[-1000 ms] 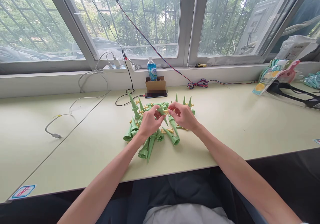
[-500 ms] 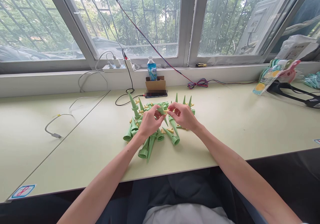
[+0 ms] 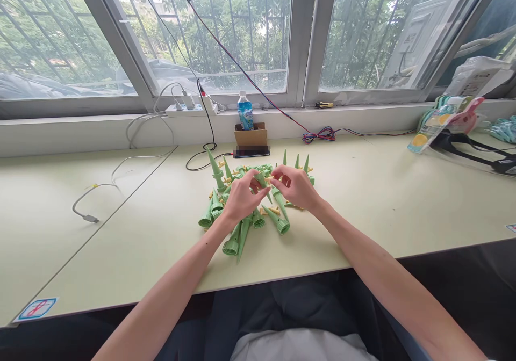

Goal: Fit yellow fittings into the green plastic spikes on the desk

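Left hand (image 3: pixel 242 195) clamped on a green spike (image 3: pixel 262 180), thumb and fingers about its wide end; this spike is above the pile, between the two hands, point slanting down. Its collar is partly covered by the fingers, so the open end cannot be read.

Right hand (image 3: pixel 296 188) pinched on a small yellow piece (image 3: pixel 269 179) at the spike's side. Fingertips hide most of the piece; whether it is seated in the spike or only touching cannot be told.

Other green spikes (image 3: pixel 281 224) lie and stand on the table (image 3: pixel 363 200) around and below the hands. The left hand and wrist cover the middle of the pile; pieces overlap, count not possible. Yellow bits among them are too small to resolve.

Behind: blue bottle (image 3: pixel 245 114), lower part hidden by a brown carton (image 3: pixel 252 137). Dark device (image 3: pixel 252 154) before the carton, its upper part blurred by a pixelated patch. Sticker (image 3: pixel 511 228) at right cut off by the frame edge.
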Demonstrator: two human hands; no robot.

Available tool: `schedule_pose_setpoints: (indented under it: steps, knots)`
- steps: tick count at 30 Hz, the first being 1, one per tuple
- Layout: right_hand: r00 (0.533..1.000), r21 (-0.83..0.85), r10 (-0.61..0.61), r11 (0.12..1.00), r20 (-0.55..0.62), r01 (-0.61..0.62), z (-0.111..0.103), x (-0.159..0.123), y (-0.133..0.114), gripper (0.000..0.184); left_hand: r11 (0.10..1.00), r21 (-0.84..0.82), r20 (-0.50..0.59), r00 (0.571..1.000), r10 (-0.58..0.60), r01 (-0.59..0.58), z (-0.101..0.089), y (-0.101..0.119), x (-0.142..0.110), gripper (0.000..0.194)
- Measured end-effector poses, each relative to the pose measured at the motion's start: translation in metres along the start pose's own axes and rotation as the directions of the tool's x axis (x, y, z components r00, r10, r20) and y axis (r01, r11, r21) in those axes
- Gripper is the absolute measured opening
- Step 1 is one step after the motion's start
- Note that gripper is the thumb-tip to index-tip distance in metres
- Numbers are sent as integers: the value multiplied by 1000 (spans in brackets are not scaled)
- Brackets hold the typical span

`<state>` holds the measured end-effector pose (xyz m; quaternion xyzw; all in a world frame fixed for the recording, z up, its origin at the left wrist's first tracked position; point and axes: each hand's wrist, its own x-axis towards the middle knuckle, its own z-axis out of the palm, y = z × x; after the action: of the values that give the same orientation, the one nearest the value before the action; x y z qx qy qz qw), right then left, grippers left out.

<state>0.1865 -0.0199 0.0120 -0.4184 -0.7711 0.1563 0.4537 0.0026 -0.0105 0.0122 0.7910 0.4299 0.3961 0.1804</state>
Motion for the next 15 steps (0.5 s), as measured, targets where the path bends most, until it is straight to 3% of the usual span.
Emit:
schedule_pose_setpoints:
  steps: [15]
  knots:
    - [1000,-21,16,1000,21,-16,1,0,0,19,1000,31,-32,999,-2,3,2,-2,1,27]
